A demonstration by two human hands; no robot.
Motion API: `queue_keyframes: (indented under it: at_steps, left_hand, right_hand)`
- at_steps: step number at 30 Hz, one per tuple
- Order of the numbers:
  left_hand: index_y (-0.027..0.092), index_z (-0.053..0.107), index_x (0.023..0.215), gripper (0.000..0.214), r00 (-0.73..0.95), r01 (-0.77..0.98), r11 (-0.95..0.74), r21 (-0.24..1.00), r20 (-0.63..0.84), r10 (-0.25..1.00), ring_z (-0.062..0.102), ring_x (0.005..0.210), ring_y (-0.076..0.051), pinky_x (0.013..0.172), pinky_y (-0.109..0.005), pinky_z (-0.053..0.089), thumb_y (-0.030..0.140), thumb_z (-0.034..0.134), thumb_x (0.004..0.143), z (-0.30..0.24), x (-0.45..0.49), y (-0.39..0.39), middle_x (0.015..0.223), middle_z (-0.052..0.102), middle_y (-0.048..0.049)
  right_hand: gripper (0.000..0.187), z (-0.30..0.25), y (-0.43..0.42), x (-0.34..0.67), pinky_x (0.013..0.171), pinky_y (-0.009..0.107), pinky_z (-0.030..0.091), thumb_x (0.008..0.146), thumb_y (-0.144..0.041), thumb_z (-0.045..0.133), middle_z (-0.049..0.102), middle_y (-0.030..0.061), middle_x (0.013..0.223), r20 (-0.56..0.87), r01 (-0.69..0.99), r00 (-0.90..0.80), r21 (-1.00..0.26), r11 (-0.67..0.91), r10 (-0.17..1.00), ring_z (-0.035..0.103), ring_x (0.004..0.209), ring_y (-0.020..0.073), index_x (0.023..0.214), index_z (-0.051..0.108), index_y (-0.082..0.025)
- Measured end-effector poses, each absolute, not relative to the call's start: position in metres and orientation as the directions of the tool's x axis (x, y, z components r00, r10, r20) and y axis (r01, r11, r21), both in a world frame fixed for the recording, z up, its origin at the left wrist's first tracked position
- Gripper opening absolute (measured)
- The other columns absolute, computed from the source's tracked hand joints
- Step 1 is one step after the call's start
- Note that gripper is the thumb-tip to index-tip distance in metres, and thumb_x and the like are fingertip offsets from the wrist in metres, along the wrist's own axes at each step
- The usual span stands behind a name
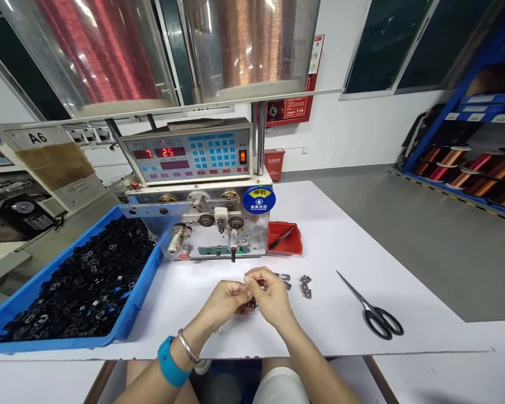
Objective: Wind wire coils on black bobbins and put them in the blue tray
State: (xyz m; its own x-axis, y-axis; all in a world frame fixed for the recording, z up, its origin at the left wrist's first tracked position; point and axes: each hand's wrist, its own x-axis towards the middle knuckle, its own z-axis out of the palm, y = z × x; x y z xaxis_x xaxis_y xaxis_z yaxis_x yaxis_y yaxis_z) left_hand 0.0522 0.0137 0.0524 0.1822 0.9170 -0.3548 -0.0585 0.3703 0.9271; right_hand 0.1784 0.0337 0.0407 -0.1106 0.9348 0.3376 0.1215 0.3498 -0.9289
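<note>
My left hand [225, 300] and my right hand [269, 294] meet over the white table [345, 247], just in front of the winding machine [202, 216]. Both are pinched closed on a small dark bobbin part [251, 303] held between their fingertips. Most of it is hidden by the fingers. A few similar small dark parts [305, 286] lie on the table just right of my right hand. My left wrist wears a blue band and a metal bracelet.
A blue tray [137, 300] full of black parts sits at the left. A small red tray [285, 238] with a dark tool stands beside the machine. Black-handled scissors [372, 311] lie at the right. Copper wire spools [252, 42] hang overhead. Shelves with spools stand at far right.
</note>
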Motion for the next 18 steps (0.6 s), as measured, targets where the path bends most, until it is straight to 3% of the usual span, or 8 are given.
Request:
queue_keyframes:
  at_steps: [3,6,9,12,16,18]
  left_hand:
    - [0.013,0.068,0.064,0.049,0.190,-0.046,0.381,0.924,-0.366,0.911,0.057,0.056,-0.011,0.065,-0.030,0.048,0.058,0.079,0.047,0.055,0.052,0.013,0.065,0.065,-0.0011]
    - [0.013,0.070,0.067,0.047,0.203,-0.010,0.391,0.920,-0.381,0.902,0.060,0.059,-0.012,0.068,-0.030,0.049,0.057,0.078,0.050,0.055,0.050,0.012,0.072,0.070,-0.0037]
    - [0.014,0.071,0.067,0.045,0.206,0.010,0.392,0.920,-0.386,0.899,0.062,0.060,-0.013,0.066,-0.028,0.048,0.055,0.077,0.052,0.052,0.046,0.011,0.074,0.072,-0.0049]
    - [0.014,0.071,0.070,0.045,0.198,0.021,0.401,0.916,-0.397,0.896,0.064,0.061,-0.013,0.063,-0.027,0.048,0.055,0.077,0.052,0.051,0.042,0.010,0.081,0.073,-0.0069]
    - [0.014,0.072,0.070,0.043,0.200,0.029,0.404,0.914,-0.402,0.894,0.064,0.061,-0.014,0.063,-0.027,0.049,0.054,0.076,0.054,0.052,0.038,0.008,0.081,0.073,-0.0066]
    - [0.014,0.072,0.070,0.042,0.195,0.035,0.403,0.914,-0.402,0.895,0.063,0.061,-0.014,0.063,-0.027,0.049,0.053,0.076,0.055,0.054,0.036,0.007,0.077,0.072,-0.0058]
  right_hand:
    - [0.026,0.037,0.034,0.205,0.062,0.031,0.050,0.078,-0.043,0.057,0.066,0.0068,0.082,0.260,0.147,-0.077,-0.952,0.269,0.962,0.060,0.067,0.0182,0.083,0.064,-0.019]
    - [0.041,0.027,0.032,0.266,0.062,0.033,0.051,0.075,-0.051,0.056,0.067,0.0093,0.088,0.205,0.373,0.083,-0.914,0.161,0.975,0.062,0.070,0.0211,0.099,0.063,-0.018]
    - [0.038,0.010,0.026,0.338,0.064,0.041,0.050,0.075,-0.044,0.048,0.066,0.0152,0.094,0.299,0.811,0.240,-0.585,-0.021,0.923,0.061,0.079,0.0295,0.092,0.067,-0.016]
    - [0.033,-0.009,0.016,0.385,0.066,0.044,0.050,0.076,-0.030,0.039,0.067,0.0164,0.085,0.226,0.946,0.226,-0.284,-0.158,0.948,0.061,0.081,0.0329,0.083,0.068,-0.016]
    - [0.037,-0.022,0.007,0.401,0.069,0.043,0.051,0.079,-0.026,0.035,0.067,0.0162,0.090,0.231,0.980,0.130,-0.179,-0.089,0.964,0.061,0.084,0.0326,0.088,0.069,-0.016]
    - [0.037,-0.026,0.007,0.405,0.067,0.043,0.051,0.078,-0.026,0.036,0.067,0.0164,0.087,0.217,0.975,0.195,-0.147,-0.165,0.956,0.062,0.081,0.0333,0.092,0.069,-0.016]
